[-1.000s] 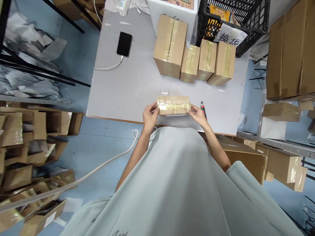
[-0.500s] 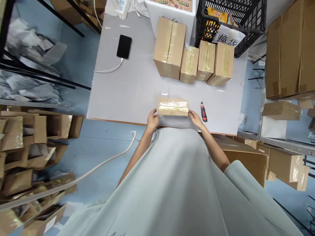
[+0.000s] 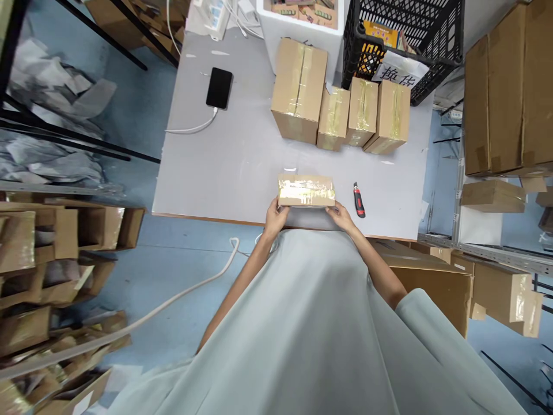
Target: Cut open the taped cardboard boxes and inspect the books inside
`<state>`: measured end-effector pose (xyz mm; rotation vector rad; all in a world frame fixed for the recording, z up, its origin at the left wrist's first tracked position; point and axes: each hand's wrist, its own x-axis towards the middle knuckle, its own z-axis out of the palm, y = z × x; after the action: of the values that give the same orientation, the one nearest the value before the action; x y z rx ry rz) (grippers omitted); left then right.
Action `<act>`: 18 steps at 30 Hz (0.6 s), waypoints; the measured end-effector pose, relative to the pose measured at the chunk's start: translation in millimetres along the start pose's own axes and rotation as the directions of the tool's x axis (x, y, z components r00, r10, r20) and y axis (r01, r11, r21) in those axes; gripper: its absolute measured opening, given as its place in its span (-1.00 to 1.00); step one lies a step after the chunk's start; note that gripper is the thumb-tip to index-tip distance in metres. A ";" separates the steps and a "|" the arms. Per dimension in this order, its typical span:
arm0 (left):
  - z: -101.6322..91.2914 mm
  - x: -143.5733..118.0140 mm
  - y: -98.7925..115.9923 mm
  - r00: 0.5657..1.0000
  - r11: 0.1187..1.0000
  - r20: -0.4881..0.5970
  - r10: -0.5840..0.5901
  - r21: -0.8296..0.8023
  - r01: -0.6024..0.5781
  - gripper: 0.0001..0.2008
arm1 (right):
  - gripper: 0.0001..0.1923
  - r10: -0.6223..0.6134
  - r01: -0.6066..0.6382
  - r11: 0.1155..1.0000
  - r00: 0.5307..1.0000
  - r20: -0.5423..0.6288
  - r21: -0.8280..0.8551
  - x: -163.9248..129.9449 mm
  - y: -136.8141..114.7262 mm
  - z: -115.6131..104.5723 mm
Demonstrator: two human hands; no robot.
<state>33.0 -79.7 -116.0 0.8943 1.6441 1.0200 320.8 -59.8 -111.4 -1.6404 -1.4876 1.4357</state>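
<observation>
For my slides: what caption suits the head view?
Both hands grip a small tape-sealed cardboard box on the grey table.

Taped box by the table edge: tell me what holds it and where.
Both hands hold the taped box by its near lower corners: the left hand at its left end, the right hand at its right end.

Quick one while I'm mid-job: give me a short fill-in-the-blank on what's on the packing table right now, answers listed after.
1. The left hand and the right hand touch the near corners of one small taped ____.
2. Right of that taped carton lies a utility knife with a ____ and black handle.
3. At the far side of the table, ____ sealed cartons stand in a row.
4. The black smartphone is plugged into a ____ cable.

Missing words: carton; red; four; white
</observation>
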 end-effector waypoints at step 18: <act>5.8 -6.0 -15.4 0.998 0.996 -0.022 -0.051 0.071 0.053 -0.52 | -0.45 0.069 -0.075 0.989 0.996 -0.051 -0.128 16.4 -11.6 -26.4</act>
<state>38.7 -89.7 -129.2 0.8865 1.7210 0.9421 337.7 -34.1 -98.7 -1.8106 -1.5385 1.3529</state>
